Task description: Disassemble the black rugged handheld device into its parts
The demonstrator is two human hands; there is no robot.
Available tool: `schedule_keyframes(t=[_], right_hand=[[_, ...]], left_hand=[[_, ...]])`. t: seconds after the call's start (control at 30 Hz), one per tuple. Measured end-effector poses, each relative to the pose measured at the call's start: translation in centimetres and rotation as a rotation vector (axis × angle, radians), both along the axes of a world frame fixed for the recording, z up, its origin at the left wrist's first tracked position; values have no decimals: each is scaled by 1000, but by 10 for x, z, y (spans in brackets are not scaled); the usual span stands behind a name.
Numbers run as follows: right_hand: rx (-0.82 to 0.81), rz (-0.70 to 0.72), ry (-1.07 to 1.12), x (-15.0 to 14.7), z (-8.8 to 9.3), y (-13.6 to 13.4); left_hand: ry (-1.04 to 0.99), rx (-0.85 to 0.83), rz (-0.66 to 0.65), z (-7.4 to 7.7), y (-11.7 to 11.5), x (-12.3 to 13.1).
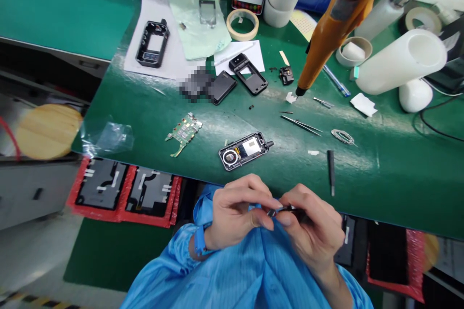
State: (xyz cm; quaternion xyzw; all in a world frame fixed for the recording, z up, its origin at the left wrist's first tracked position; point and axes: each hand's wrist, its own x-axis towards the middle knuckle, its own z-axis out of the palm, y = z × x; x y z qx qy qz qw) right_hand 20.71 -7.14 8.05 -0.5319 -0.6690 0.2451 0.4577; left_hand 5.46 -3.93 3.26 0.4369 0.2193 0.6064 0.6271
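Just off the table's front edge, my left hand [237, 212] and my right hand [314, 227] meet in front of the blue gown. Both pinch a small dark part [276, 211] between thumb and fingertips; its kind is too small to make out. Right above them on the table lies an opened handheld device [245, 151] with a stubby antenna, a round component and a white patch inside. Left of it rests a bare green circuit board [184, 132]. Black tweezers or a flat black tool [331, 172] lies to the right of my hands.
Metal tweezers [300, 125], a coil of thin wire [343, 137] and an orange electric screwdriver [328, 33] hanging tip-down are on the right. Farther back are black housings [248, 74], a masking tape roll [242, 24] and white bottles [400, 62]. Red-wrapped panels [101, 183] sit below the edge.
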Motion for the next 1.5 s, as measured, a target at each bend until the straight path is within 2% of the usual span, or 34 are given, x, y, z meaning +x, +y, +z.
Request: schedule_keyframes(t=[0.67, 1.1, 1.5], right_hand=[[40, 6, 12, -3, -1, 2], [77, 13, 42, 0, -5, 0], [137, 27, -6, -2, -3, 4]], left_hand=[[-9, -9, 6, 2, -1, 1], [-78, -66, -99, 7, -1, 2], [-107, -108, -146, 10, 3, 3]])
